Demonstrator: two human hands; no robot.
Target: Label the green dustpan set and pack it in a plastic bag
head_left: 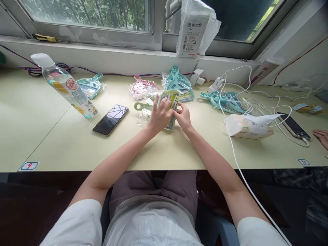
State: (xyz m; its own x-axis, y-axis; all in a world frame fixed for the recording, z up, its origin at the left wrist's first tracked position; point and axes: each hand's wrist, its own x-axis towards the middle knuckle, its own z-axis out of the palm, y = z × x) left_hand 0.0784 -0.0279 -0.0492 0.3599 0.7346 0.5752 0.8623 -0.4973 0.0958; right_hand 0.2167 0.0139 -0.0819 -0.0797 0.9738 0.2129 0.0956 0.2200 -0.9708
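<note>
A small green dustpan and brush set [173, 99] in clear plastic lies under my hands, its green handle pointing left and a yellow-green label on its right side. My left hand [160, 114] grips it from above, fingers stretched over the wrap. At its right edge, the fingers of my right hand [182, 116] pinch the label side. Just behind are a wrapped pink dustpan set [145, 86] and wrapped teal dustpan sets [178, 82]. The underside of the green set is hidden.
A tilted-looking drink bottle [69, 87] and a phone [110, 119] are on the left. More teal sets lie at back left [91, 85] and right [225, 101]. White cables cross a tissue pack [249, 126]. Another person's hand [321, 136] shows at far right.
</note>
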